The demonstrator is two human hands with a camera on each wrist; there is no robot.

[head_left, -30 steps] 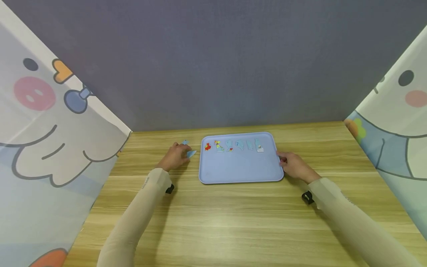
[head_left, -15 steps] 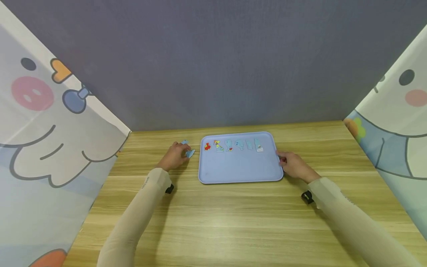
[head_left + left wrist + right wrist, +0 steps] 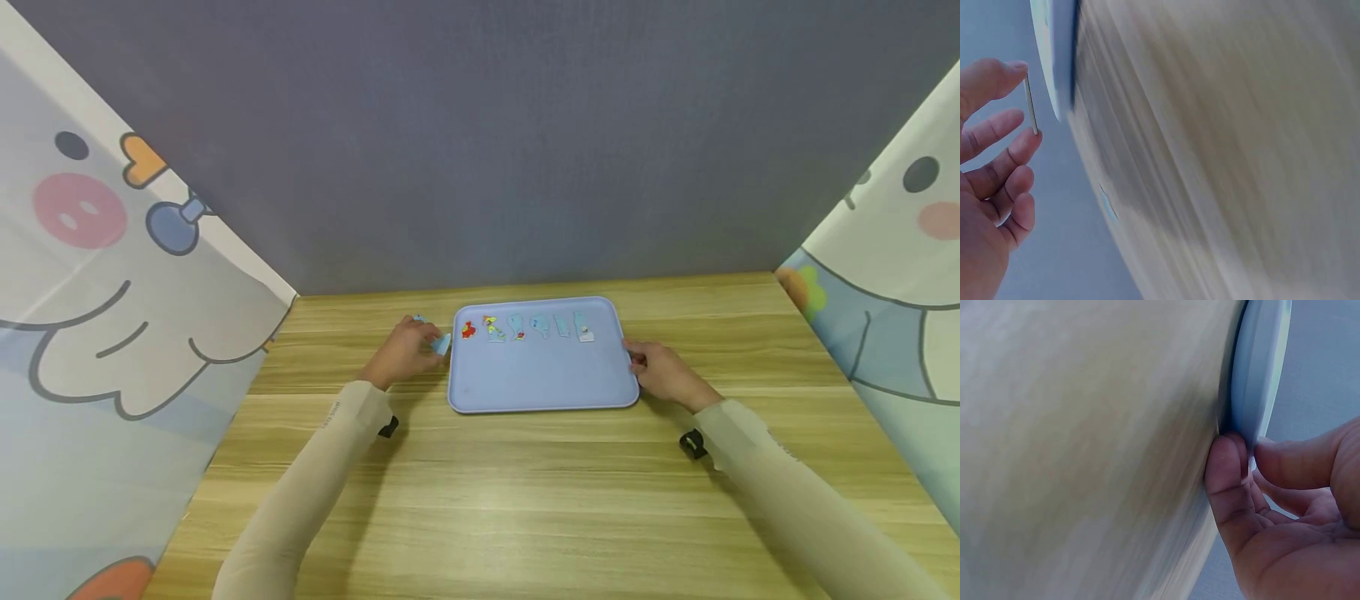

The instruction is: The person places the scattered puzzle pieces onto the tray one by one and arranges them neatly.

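Note:
Between thumb and fingertip, my left hand [image 3: 407, 352] pinches a thin light-blue puzzle piece [image 3: 442, 344] just off the left rim of the tray. The left wrist view shows that piece [image 3: 1030, 105] edge-on, held above the wooden table. My right hand [image 3: 660, 371] grips the right rim of the pale blue tray [image 3: 543, 379], thumb on top and fingers curled beneath in the right wrist view. Along the tray's far half lies a row of several flat pieces, among them a red piece [image 3: 468, 330] and a yellow-and-blue piece [image 3: 493, 329].
Another blue piece [image 3: 418, 317] lies on the wooden table [image 3: 525, 500] behind my left hand, partly hidden by it. A grey partition [image 3: 525, 167] rises at the table's far edge. Cartoon-printed panels [image 3: 82, 317] flank the table on both sides.
My left hand has moved right toward the tray, carrying the pinched blue puzzle piece away from the one left on the table. The right hand stays on the tray's rim.

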